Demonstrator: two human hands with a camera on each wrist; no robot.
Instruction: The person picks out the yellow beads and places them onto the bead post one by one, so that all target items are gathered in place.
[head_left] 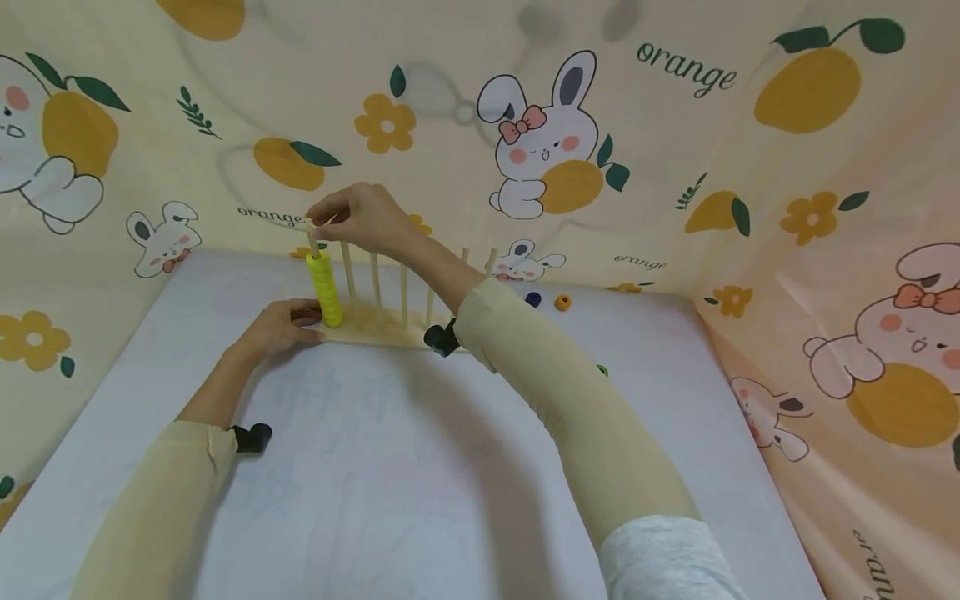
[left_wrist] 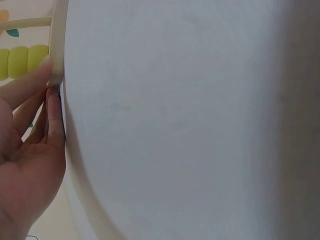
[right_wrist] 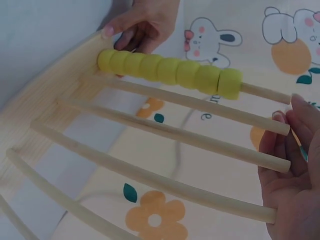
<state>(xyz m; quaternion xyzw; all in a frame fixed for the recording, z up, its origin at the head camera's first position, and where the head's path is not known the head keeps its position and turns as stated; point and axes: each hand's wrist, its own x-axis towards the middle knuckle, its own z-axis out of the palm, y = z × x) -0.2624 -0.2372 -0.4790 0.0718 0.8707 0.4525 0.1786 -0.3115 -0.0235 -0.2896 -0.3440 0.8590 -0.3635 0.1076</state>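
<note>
A wooden peg rack with a flat base (head_left: 375, 327) and several upright pegs (right_wrist: 165, 131) stands at the back of the table. Yellow beads (head_left: 325, 290) are stacked on its leftmost peg (right_wrist: 265, 93), whose upper end is bare. At the base's left end, my left hand (head_left: 281, 327) grips it with the thumb on top and fingers against the end, as the left wrist view (left_wrist: 30, 135) shows. My right hand (head_left: 367, 218) is at the top of the beaded peg, its thumb and fingertips pinching the tip. No bead shows between those fingers.
Right of the rack lie a dark blue bead (head_left: 533, 298) and an orange bead (head_left: 562, 302). A green bead (head_left: 602, 369) is partly hidden by the right sleeve (head_left: 577, 425). Printed cloth (head_left: 450, 50) hangs behind the white table (head_left: 360, 467).
</note>
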